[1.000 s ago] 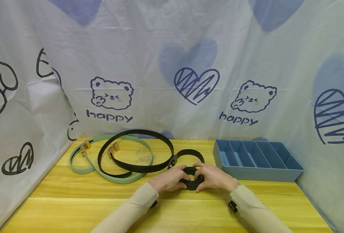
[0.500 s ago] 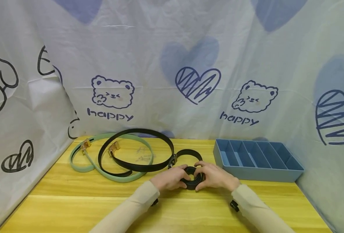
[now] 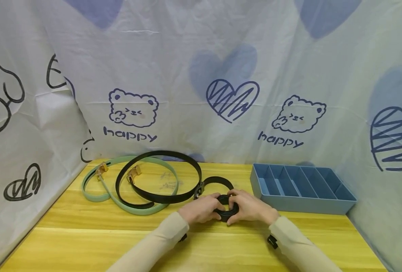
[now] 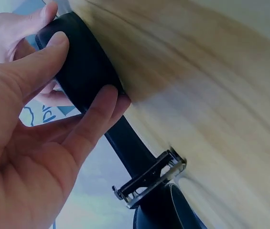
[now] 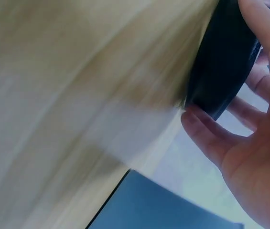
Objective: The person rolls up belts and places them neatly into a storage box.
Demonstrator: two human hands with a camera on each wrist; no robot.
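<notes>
A black belt is wound into a tight coil (image 3: 226,217) on the table, and a looser length of it arches behind toward a dark metal buckle (image 4: 154,177). From the left side my left hand (image 3: 201,209) grips the coil, its thumb and fingers pressed on the outer turn in the left wrist view. My right hand (image 3: 252,207) holds the opposite side, fingers curled round the black strap (image 5: 221,62). Both hands' fingertips meet around the coil's open centre.
Left of the hands, a larger black belt loop (image 3: 173,198) with a gold buckle (image 3: 134,173) overlaps a light green belt (image 3: 133,210). A blue divided tray (image 3: 306,204) stands right on the wooden table (image 3: 85,245). A printed cloth (image 3: 187,124) hangs behind.
Both hands keep their grip on the coil. The loose strap behind it has drawn in slightly, its arch a little lower and narrower. The head view has shifted slightly.
</notes>
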